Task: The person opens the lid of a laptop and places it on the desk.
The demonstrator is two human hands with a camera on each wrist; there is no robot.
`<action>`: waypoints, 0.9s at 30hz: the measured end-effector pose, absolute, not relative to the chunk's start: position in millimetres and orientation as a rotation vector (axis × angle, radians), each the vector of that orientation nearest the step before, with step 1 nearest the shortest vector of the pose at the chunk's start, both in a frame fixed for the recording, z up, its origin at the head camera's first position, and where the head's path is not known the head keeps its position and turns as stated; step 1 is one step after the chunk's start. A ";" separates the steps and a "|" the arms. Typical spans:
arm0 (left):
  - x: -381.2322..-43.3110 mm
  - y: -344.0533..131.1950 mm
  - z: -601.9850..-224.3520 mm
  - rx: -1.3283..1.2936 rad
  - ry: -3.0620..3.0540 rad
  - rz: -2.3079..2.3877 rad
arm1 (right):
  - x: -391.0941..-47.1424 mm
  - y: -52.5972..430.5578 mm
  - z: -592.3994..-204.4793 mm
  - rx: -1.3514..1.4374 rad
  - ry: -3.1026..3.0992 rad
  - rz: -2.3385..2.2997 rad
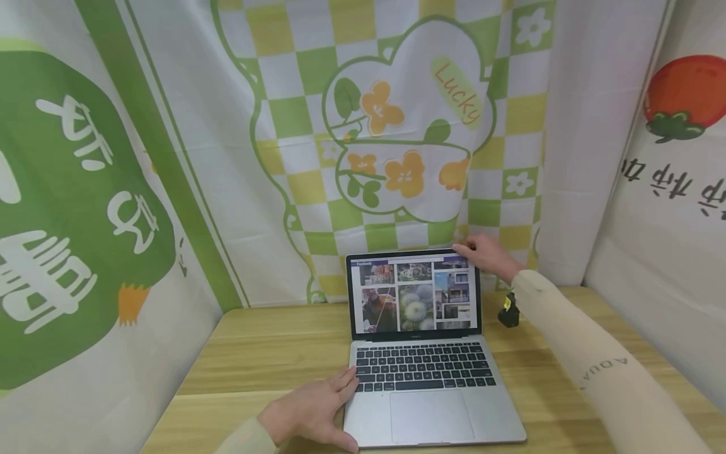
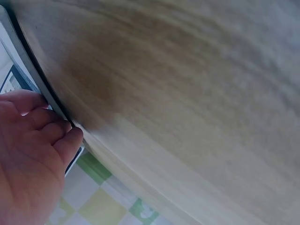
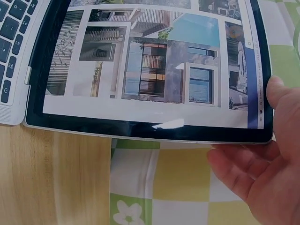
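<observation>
An open silver laptop (image 1: 430,416) stands on the wooden table, its lit screen (image 1: 416,302) showing a page of pictures. At the screen's top right corner my right hand (image 1: 490,255) grips the lid. In the right wrist view, the thumb (image 3: 275,89) lies at the top edge and the fingers (image 3: 234,171) reach behind the lid. My left hand (image 1: 312,407) rests against the left side of the laptop base, thumb near the front corner and fingertips by the keyboard (image 1: 422,366). The left wrist view shows those fingers (image 2: 47,124) touching the base's edge.
A small black and yellow object (image 1: 508,310), perhaps a tape measure, sits right of the screen on the wooden table (image 1: 255,353). Behind the laptop hangs a green, yellow and white checked cloth (image 1: 317,69). Printed cloth walls (image 1: 62,221) stand at both sides.
</observation>
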State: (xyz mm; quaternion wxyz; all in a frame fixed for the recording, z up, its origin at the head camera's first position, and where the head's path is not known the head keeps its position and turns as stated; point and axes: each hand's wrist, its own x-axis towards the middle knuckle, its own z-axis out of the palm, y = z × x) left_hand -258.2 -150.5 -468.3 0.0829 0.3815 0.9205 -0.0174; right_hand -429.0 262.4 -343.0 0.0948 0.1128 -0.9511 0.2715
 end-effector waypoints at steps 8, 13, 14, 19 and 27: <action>-258.0 -152.5 -469.0 1.140 2.746 -0.001 | -430.6 265.3 -346.8 0.286 -2.850 0.890; -258.3 -151.7 -469.9 1.125 2.734 0.016 | -433.6 268.1 -350.2 0.277 -2.858 0.889; -258.4 -151.2 -470.0 1.121 2.730 0.017 | -433.5 269.2 -351.4 0.269 -2.860 0.887; -258.1 -150.5 -468.2 1.142 2.739 0.015 | -433.7 272.9 -356.2 0.215 -2.859 0.864; -260.2 -149.6 -463.0 1.164 2.758 -0.059 | -430.7 273.6 -354.0 0.288 -2.805 0.842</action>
